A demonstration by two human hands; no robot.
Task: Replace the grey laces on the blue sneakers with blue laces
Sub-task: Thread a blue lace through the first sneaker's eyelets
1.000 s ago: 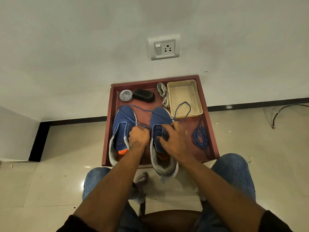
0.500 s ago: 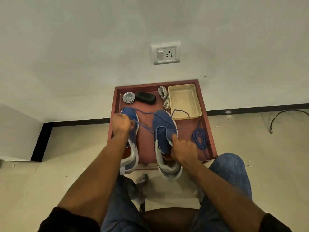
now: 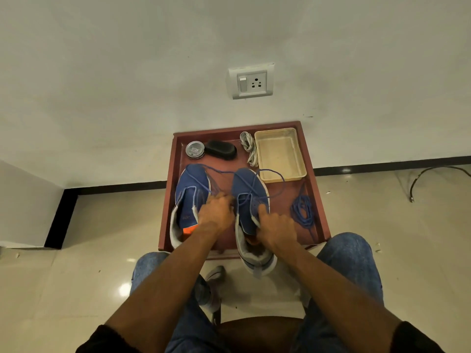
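Blue mesh sneakers sit side by side on a red-brown tray table (image 3: 167, 200): the right hand (image 3: 276, 229) grips the right sneaker (image 3: 248, 189) at its collar with the forefinger extended onto the tongue, while the left hand (image 3: 216, 212) is curled between the shoes, pinching the blue lace (image 3: 221, 172) (exact hold not discernible). That lace runs across the left sneaker (image 3: 190, 192). Beyond lie a spare blue lace coil (image 3: 303, 211), grey laces (image 3: 249, 147), a beige tray (image 3: 280, 154), a tin (image 3: 195, 149) and a black brush (image 3: 221, 149).
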